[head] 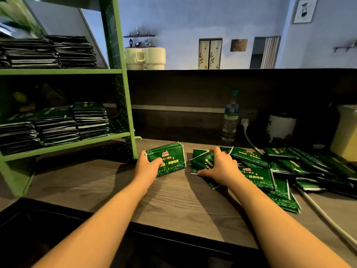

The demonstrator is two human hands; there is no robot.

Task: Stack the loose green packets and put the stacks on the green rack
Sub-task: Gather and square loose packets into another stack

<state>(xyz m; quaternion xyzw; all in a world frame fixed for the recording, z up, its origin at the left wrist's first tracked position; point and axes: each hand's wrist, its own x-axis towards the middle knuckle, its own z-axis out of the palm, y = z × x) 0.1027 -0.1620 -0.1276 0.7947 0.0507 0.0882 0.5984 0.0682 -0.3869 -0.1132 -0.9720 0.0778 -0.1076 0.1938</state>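
My left hand (pixel 147 164) curls round a small stack of green packets (pixel 167 159), thumb across its face. My right hand (pixel 219 166) pinches a few tilted packets (pixel 201 161) at the near edge of the loose pile (pixel 280 167) spreading rightward. Both rest on the wooden counter (pixel 170 202). The green rack (pixel 116 74), left of my left hand, holds finished stacks; its far side is cut off.

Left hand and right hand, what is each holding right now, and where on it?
The left hand grips a small stack of green packets by its left end. The right hand pinches a loose packet at the pile's left edge.
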